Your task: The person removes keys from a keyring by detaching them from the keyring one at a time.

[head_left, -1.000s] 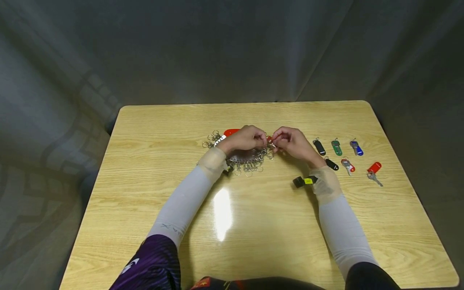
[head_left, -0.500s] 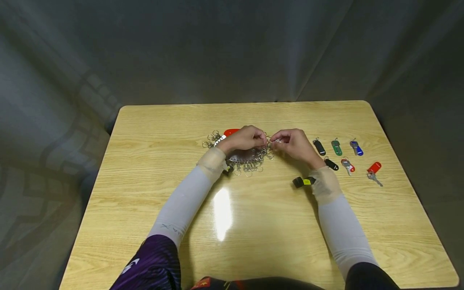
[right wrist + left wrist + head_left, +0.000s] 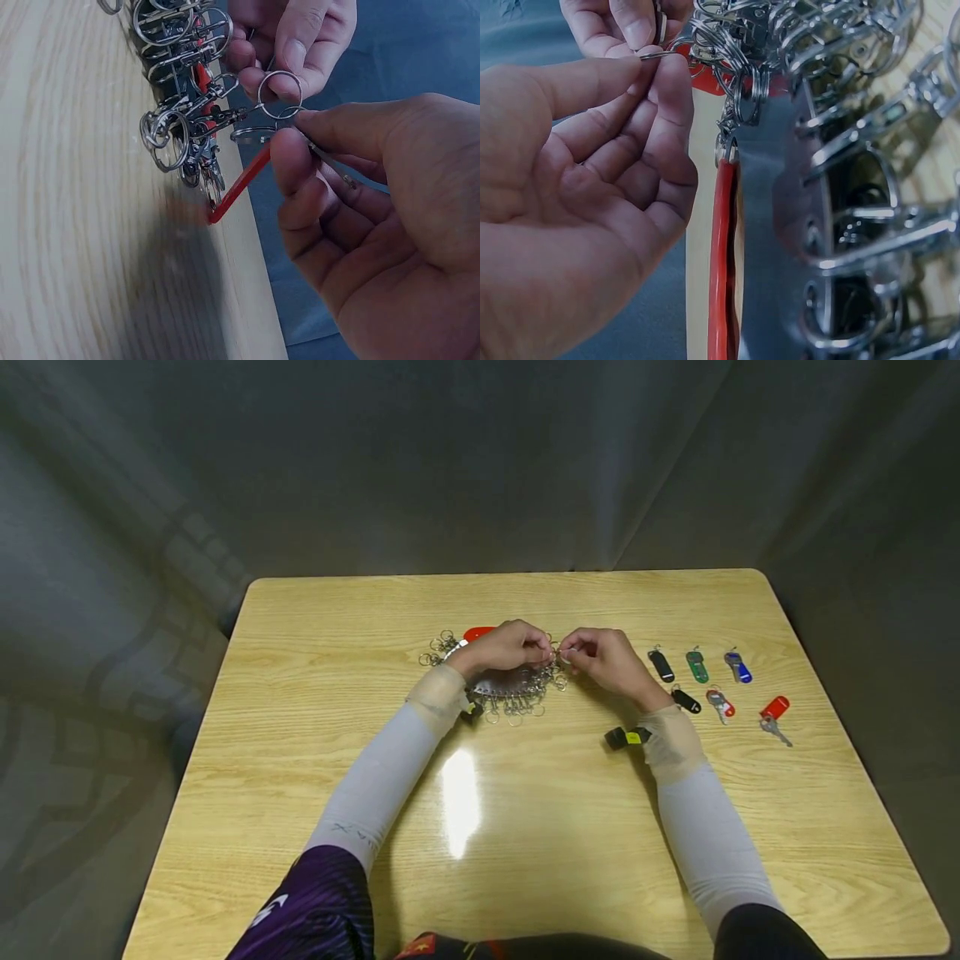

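Note:
A dark plate (image 3: 501, 682) fringed with snap hooks and metal rings lies under my left hand (image 3: 506, 646) in the head view. That hand pinches a key ring (image 3: 280, 95) hooked to the bunch, as the right wrist view shows. Facing it, my right hand (image 3: 609, 656) pinches a small ring with a key (image 3: 334, 166) between thumb and forefinger. A red key tag (image 3: 244, 184) slants down from beside those fingertips. Both rings meet or nearly meet; whether they are linked I cannot tell. In the left wrist view, a red strap-like edge (image 3: 721, 262) stands beside the left hand.
Right of the hands lie black key tags (image 3: 661, 665), a green one (image 3: 697, 666), a blue one with a key (image 3: 738, 667), and red ones with keys (image 3: 774, 707). A red piece (image 3: 477, 633) shows behind the plate. Grey curtains surround the wooden table (image 3: 337, 760).
My right hand has turned and shifted slightly left. The red key tag seen between the hands a second ago is hidden from the head view now. The left hand stays in place.

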`<state>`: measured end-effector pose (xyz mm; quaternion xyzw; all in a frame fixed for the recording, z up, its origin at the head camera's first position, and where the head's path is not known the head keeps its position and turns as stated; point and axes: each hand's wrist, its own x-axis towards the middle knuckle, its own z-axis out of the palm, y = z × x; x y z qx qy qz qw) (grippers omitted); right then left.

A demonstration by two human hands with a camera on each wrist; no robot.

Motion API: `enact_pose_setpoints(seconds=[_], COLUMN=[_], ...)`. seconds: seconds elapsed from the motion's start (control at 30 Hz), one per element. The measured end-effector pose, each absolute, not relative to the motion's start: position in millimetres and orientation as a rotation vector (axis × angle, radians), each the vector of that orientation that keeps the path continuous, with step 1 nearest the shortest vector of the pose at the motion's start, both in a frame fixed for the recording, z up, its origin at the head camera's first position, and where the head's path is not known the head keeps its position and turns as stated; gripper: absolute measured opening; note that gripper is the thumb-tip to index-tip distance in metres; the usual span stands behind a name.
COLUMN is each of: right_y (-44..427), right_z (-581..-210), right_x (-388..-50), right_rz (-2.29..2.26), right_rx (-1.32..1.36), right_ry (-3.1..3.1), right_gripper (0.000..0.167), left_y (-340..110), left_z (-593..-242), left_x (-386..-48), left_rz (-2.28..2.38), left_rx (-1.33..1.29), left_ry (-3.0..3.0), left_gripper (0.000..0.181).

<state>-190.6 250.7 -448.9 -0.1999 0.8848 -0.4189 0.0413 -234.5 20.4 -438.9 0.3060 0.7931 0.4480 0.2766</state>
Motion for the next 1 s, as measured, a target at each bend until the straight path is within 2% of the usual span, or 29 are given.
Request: enact_pose_setpoints(seconds=[0.33,0.6,1.0], right_y=[249,248,239], right_z=[-448,-446,-436], right_x=[-190,-189,-185], right_rz=[-1.295,-1.25,-1.073], right_rx=[-0.61,-0.705,-0.771], right_ry=[2.723,2.778,2.896], right_gripper=[0.005,0.005,0.008], left_y=[20,24,30], left_z=[-435,-435,-430], left_x=[-233,-231,-227], left_rz=[1.179,1.084,0.989], left_rx=[0.856,0.919,0.886], left_ry=[2.16,2.253,2.341], left_gripper=[0.017,0.017,0.014])
